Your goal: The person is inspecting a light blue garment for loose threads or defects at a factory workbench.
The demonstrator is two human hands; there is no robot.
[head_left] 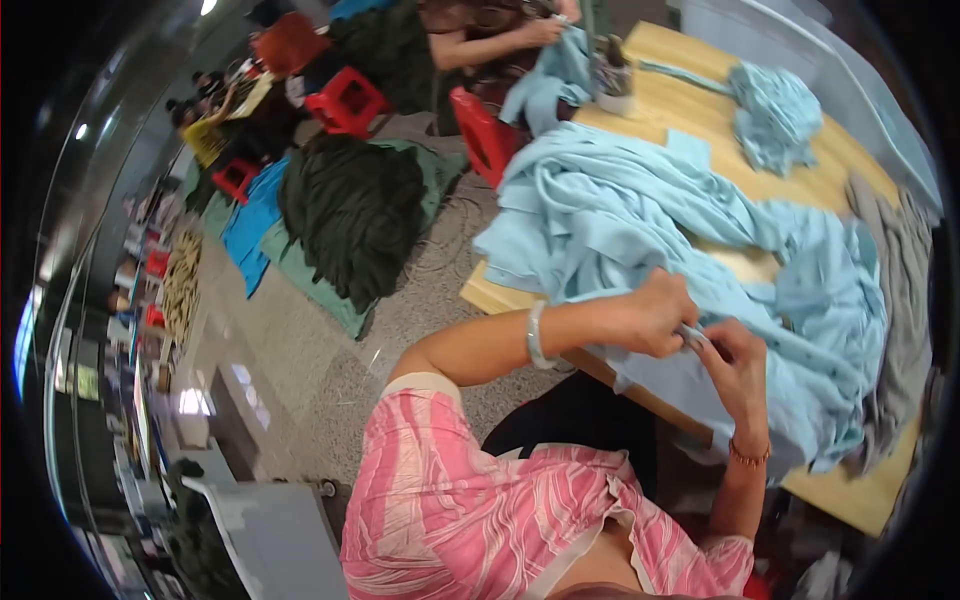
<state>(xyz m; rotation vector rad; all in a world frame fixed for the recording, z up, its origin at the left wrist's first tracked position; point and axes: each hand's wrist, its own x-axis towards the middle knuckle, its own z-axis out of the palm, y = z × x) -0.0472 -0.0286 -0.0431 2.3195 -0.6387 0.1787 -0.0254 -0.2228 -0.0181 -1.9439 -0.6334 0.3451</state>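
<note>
Light blue knitted cloth (640,200) lies in a large, rumpled heap over the wooden table (880,480) in front of me. Some of it hangs over the near edge. My left hand (660,315) is closed in a fist at the near side of the heap. Just right of it, my right hand (738,365) is closed in a pinch. Between the two hands shows a small grey-blue bit, which looks like a gathered edge of the same cloth. Whether the left fist hides anything else, I cannot tell.
Grey cloth (905,300) lies along the right table edge. A small cup of tools (613,80) stands at the far edge, near another person's hands (545,30). A dark green cloth heap (355,215) covers the floor at left. Red stools (345,103) stand farther back.
</note>
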